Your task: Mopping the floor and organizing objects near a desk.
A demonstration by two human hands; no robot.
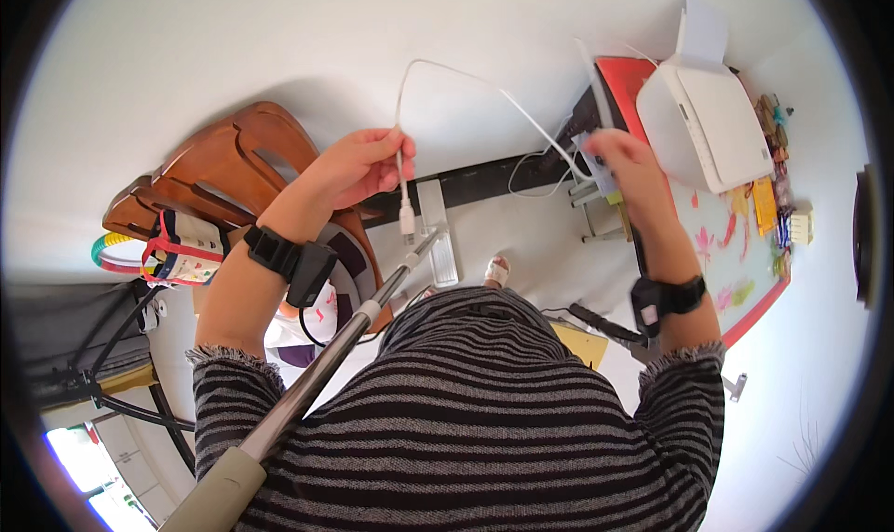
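Observation:
A white USB cable (457, 72) arches in the air between my two hands. My left hand (370, 163) pinches it between thumb and fingers close to one end. Below those fingers hangs its USB plug (407, 219), metal tip downward. On the other side, my right hand (625, 158) is closed, with the cable running to its fingers. A blurred white strand (594, 82) rises from the right fingers; its far end is too smeared to make out. A telescopic metal pole (335, 343) slants past my left forearm to a flat white mop head (436, 242) on the floor.
At right, a white printer (705, 123) stands on a red-edged table (705, 267) with several small items along its far side. A wooden chair (241, 158) and a cloth bag (185, 249) are at left. Loose white cable (534, 190) hangs near a step stool (604, 218).

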